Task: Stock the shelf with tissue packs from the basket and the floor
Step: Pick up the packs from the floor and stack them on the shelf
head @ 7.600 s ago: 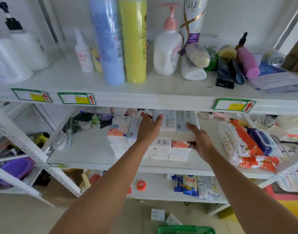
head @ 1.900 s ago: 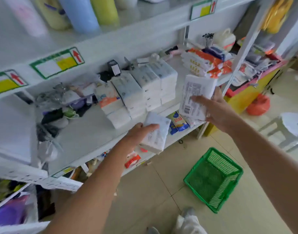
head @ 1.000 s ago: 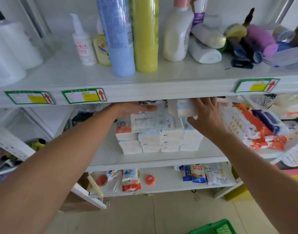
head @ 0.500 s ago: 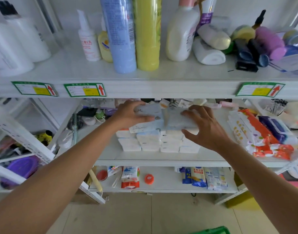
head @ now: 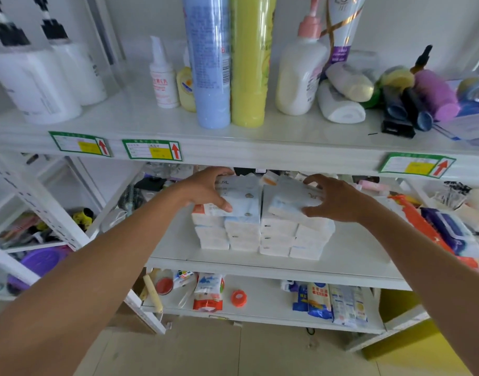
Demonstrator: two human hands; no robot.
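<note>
**Mia:** Writing was hard to read. The green-edged paper shelf labels (head: 151,150) had a yellow patch and a red arrow that pointed up, but their small words were too blurry. The small white spray bottle (head: 163,77) had red letters I could not make out. The tall white tube with gold ribbon lines (head: 341,28) showed big letters at its top, cut off by the picture edge.

**Ben:** Where were the tissue packs?

**Mia:** On the white middle shelf (head: 341,256), in a pile of soft white packs (head: 260,234), just beside each other. Two more lay flat on top.

**Ben:** Which way did they point?

**Mia:** The left top white-and-pale-blue tissue pack (head: 241,196) had its long side going from front to back. The right top white-and-pale-blue tissue pack (head: 290,202) sat a bit crooked, tipped down toward the right.

**Ben:** What did the hands do?

**Mia:** The left hand (head: 205,189) was half curled around the left top pack, thumb on the front, fingers over its far end. The right hand (head: 333,199) was spread wide, with fingers resting on the right top pack and thumb at its front edge. I could not tell how hard it pressed.

**Ben:** Anything else up there?

**Mia:** A tall blue spray can (head: 208,61) and a tall yellow spray can (head: 250,61) stood side by side on the top shelf.
</note>
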